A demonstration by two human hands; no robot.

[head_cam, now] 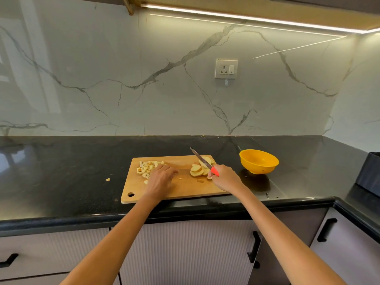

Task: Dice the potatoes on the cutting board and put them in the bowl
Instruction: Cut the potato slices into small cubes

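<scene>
A wooden cutting board lies on the black counter. Diced potato pieces are piled at its far left corner. Potato slices and a larger potato piece sit at its far right. My left hand rests palm down on the board next to the diced pile, fingers loosely bent, holding nothing I can see. My right hand grips the red handle of a knife, whose blade points up and away over the slices. A yellow bowl stands to the right of the board and looks empty.
One stray potato bit lies on the counter left of the board. A dark container stands at the right edge. A wall socket is on the marble backsplash. Cabinet doors with black handles are below the counter.
</scene>
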